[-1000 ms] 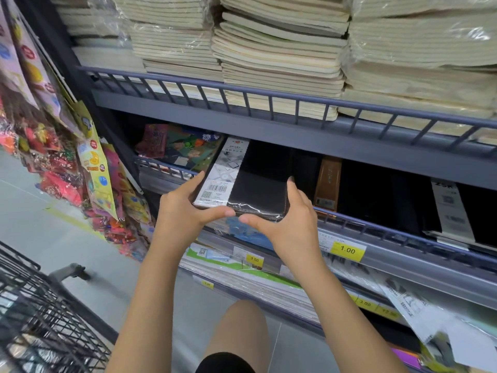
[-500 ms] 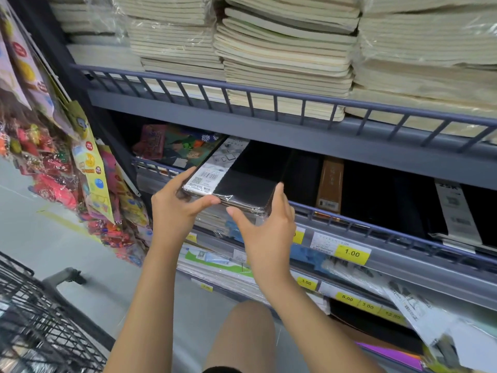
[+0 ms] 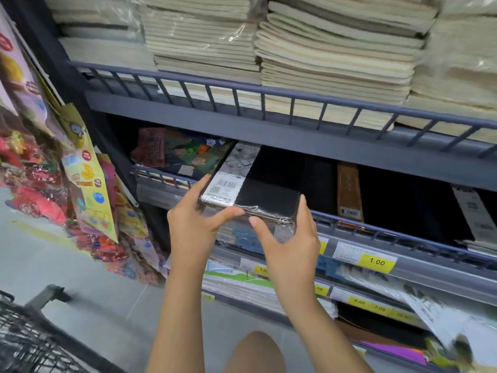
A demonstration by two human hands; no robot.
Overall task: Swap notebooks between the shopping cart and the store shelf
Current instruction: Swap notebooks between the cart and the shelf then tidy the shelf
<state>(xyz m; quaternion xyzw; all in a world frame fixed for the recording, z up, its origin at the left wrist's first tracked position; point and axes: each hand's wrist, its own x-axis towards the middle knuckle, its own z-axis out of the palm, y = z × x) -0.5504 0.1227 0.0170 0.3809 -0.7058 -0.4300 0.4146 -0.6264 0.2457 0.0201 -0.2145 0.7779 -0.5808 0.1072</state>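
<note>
Both hands, left hand (image 3: 193, 222) and right hand (image 3: 291, 244), clasp the shrink-wrapped black notebook pack (image 3: 252, 197) at the shelf rail (image 3: 376, 224), fingers wrapped around its edges; next, seemingly, slide it inward.

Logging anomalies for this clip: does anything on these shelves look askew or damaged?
Yes. At lower right, a wrapped pack sticks out past the shelf edge, tilted, its plastic crumpled. The black notebook in both hands looks intact.

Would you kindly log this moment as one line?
left hand: holds notebook pack | right hand: holds same pack | place: shelf rail
</note>
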